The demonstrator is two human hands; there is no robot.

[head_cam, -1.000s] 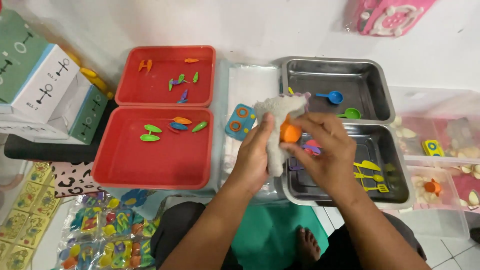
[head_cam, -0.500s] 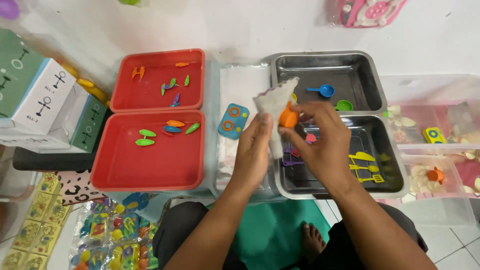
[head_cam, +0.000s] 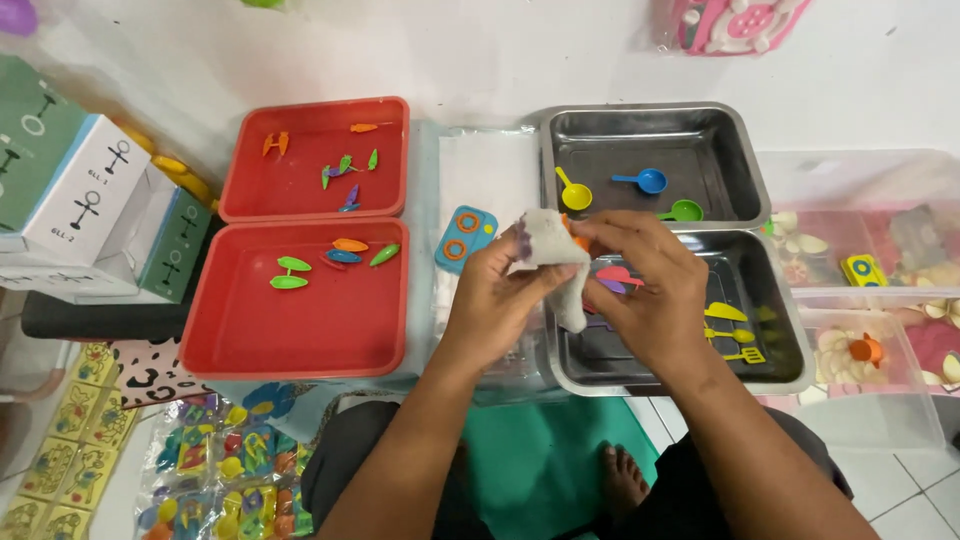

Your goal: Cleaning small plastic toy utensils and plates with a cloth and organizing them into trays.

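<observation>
Nearest, the left hand point(head_cam: 495, 295) pinches a crumpled pale grey cloth point(head_cam: 555, 250) against the right hand point(head_cam: 645, 290), whose curled fingers seem to wrap it round a small orange piece, hardly visible. Both hover over the lower steel tray point(head_cam: 780, 375), apparently for catching drips; beyond, two red plastic trays point(head_cam: 235, 345) hold small coloured toys.

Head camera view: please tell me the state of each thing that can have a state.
Cloth: crumpled, held by both hands.
Left hand: fingers closed on the cloth.
Right hand: fingers pinching the cloth.
Far red tray: holds few small pieces.
Near metal tray: holds yellow toy utensils.
</observation>
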